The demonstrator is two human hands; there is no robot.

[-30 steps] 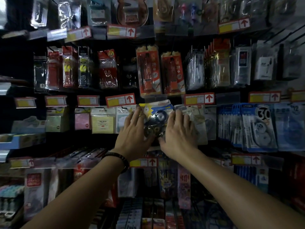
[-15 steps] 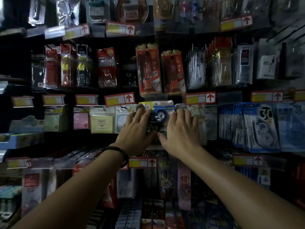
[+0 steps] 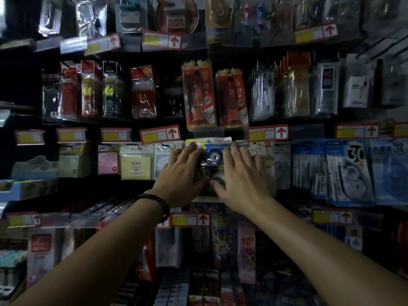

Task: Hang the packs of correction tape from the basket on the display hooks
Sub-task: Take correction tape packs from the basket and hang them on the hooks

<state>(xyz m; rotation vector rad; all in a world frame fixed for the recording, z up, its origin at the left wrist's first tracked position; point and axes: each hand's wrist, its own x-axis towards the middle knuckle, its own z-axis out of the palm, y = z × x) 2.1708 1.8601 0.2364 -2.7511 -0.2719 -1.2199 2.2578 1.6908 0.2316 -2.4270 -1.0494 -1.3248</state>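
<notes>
A correction tape pack (image 3: 213,151) with a yellow and blue header card sits against the display wall at the centre, its top just under a clear label holder (image 3: 208,131). My left hand (image 3: 181,175) grips its left edge, fingers up on the header. My right hand (image 3: 240,173) lies flat over its right side and lower part. The hook itself is hidden behind the pack. The basket is out of view.
Blue correction tape packs (image 3: 348,171) hang to the right. Sticky-note packs (image 3: 136,161) hang to the left. Orange pencil packs (image 3: 198,96) hang directly above, red arrow price tags (image 3: 160,134) line each row. More goods hang below my arms.
The pack has gone from tilted and low to upright and higher, pressed toward the wall under the label holder. Both hands moved up and in with it.
</notes>
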